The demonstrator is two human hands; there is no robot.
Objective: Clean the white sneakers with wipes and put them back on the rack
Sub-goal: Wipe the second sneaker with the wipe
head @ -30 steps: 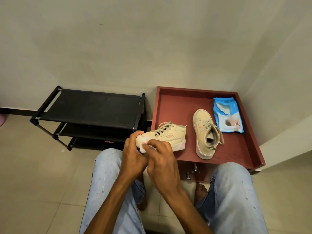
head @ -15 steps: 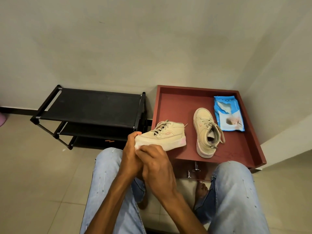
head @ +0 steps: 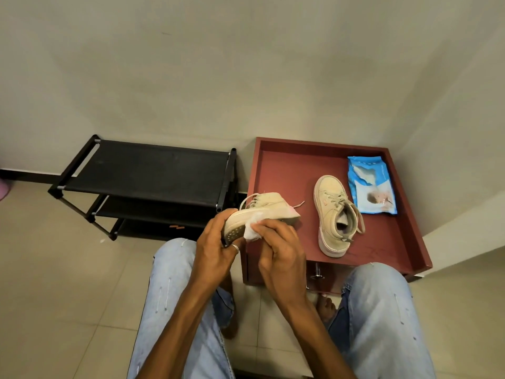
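My left hand (head: 216,243) grips the toe of a cream-white sneaker (head: 266,207), which is tilted so part of its grey sole faces me. My right hand (head: 278,246) pinches a white wipe (head: 252,231) against the sneaker's side and sole edge. The second sneaker (head: 334,214) lies on the red-brown tray-top table (head: 281,170), toe pointing away. A blue pack of wipes (head: 370,184) rests at the table's far right. The black shoe rack (head: 147,173) stands to the left against the wall, its shelves bare.
My knees in light jeans (head: 382,318) frame the table's near edge. A drawer knob (head: 317,272) sticks out below the table top. Beige wall behind, tiled floor (head: 54,269) to the left, a white ledge at the right.
The held sneaker has been rolled so its sole turns toward me, and the wipe now shows between my right fingers at the sole edge.
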